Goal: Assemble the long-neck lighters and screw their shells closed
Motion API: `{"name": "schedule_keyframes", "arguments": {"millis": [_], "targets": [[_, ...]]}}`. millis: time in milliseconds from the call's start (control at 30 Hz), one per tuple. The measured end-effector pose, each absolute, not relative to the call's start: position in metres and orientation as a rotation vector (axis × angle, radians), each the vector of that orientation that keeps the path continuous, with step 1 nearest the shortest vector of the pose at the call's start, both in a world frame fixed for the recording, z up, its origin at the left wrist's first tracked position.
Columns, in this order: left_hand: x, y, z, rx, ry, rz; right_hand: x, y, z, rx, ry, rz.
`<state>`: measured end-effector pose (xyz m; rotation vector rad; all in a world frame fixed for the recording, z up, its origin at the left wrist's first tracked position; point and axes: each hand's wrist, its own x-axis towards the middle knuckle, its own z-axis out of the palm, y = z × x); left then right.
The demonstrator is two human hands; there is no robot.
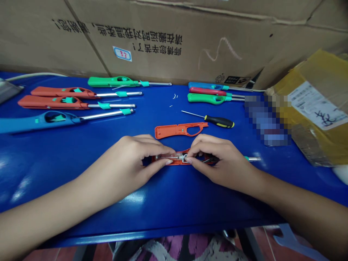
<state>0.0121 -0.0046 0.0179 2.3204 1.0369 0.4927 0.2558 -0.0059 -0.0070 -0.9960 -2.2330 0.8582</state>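
Note:
An opened orange gas lighter [178, 162] lies on the table between my hands, its inner parts showing. My left hand [136, 154] is closed on its left end, thumb and fingers around the clear fuel tank [166, 157]. Pinched at the middle of the lighter, the fingertips of my right hand [221, 156] hold a small white part [183, 158] beside the tank. The right hand hides much of the trigger end; a metal tip [254, 158] sticks out past it. Just behind lies the loose orange shell half [169, 131], inner side up.
A black-and-yellow screwdriver [219, 121] lies behind the shell half, near several tiny screws [174, 96]. Assembled lighters lie at left, including a blue lighter [35, 122], and at back right, including a green lighter [205, 98]. Cardboard [163, 21] stands behind; a taped box [312, 134] sits right.

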Motion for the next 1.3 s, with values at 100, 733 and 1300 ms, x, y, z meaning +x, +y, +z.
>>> {"name": "schedule_keyframes", "arguments": {"millis": [100,733,1300], "targets": [[0.011,-0.005,0.012,2.435,1.055,0.516,0.255,-0.007,-0.004,-1.021,-2.260,0.822],[0.009,0.000,0.004,2.364,1.096,0.559,0.258,-0.008,-0.005,-1.052,-2.400,0.685],[0.015,0.007,-0.001,1.928,1.136,0.495,0.255,-0.007,-0.006,-1.074,-2.495,0.647]]}}
